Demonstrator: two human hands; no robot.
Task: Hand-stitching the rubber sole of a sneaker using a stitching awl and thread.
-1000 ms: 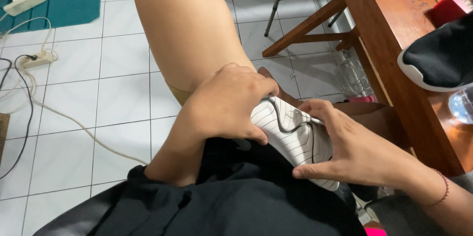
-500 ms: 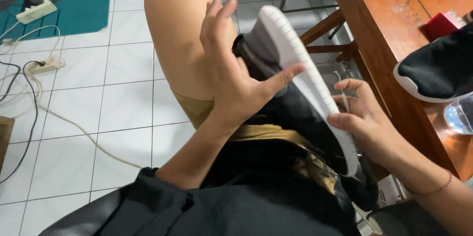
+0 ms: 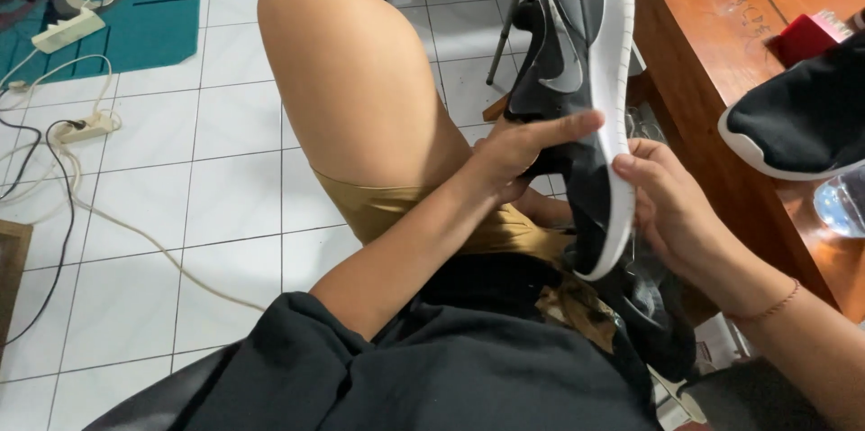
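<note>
Left hand: The left hand (image 3: 518, 154) reached across the lap from the lower left, forearm angled up and to the right. Its palm pressed against the upper of a black and grey sneaker with a white rubber sole (image 3: 586, 98), thumb stretched out along the shoe's side toward the sole. It gripped the shoe.

Right hand: The right hand (image 3: 671, 206) came in from the lower right, a thin bracelet at the wrist. Its fingers curled around the white sole edge near the shoe's lower end, also gripping it.

Shoe position: The sneaker stood nearly upright between both hands, held above the lap, sole facing right toward the right hand, upper facing left toward the left hand. One end pointed up and away from the person; which end it was could not be told.

Body: A bare raised knee (image 3: 347, 62) sat just left of the shoe, above mustard-coloured shorts (image 3: 405, 215) and a black top (image 3: 432, 368).

Right side: A brown wooden table (image 3: 721, 62) stood beside the shoe, carrying a second black sneaker with a white sole (image 3: 797, 125).

Floor: White tiles (image 3: 180, 197) carried pale cables and a white power strip (image 3: 68, 30) lying on a teal mat (image 3: 153, 35).
</note>
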